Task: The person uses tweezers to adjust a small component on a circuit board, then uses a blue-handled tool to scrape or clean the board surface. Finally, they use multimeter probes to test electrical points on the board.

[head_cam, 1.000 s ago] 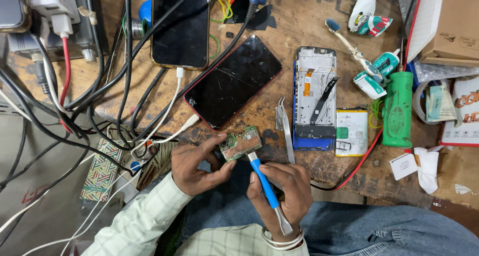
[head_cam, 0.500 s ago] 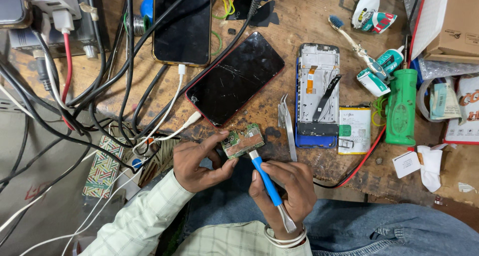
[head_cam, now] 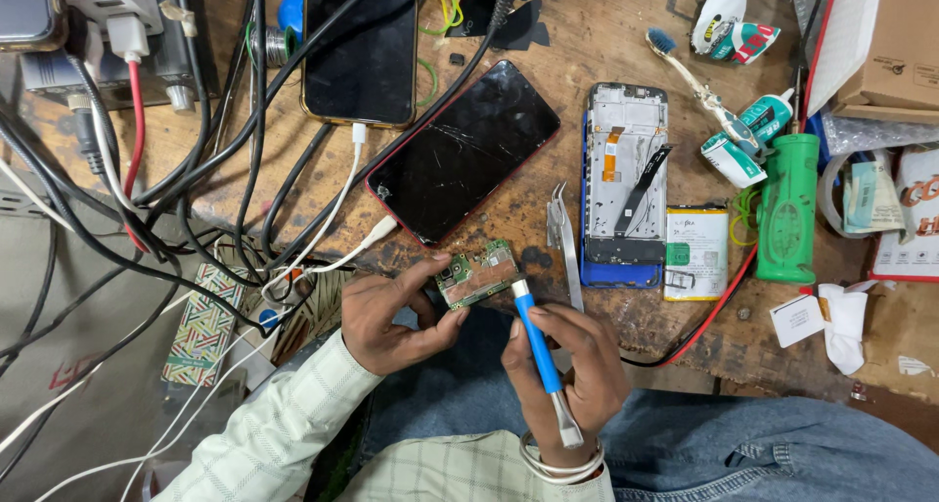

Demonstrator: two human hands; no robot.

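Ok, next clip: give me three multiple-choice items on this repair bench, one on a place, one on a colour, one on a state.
1. Where do the tweezers lie?
A. on the black phone
B. just left of the opened phone frame
C. in the lap

2. What colour is the handle of the tool in the right hand?
A. red
B. green
C. blue

3. The circuit board is
A. pinched in the left hand
B. lying flat on the bench
C. mounted in the frame

Answers: B, tweezers rest beside the frame's left edge; C, the handle shows blue; A, left fingertips grip its edge.
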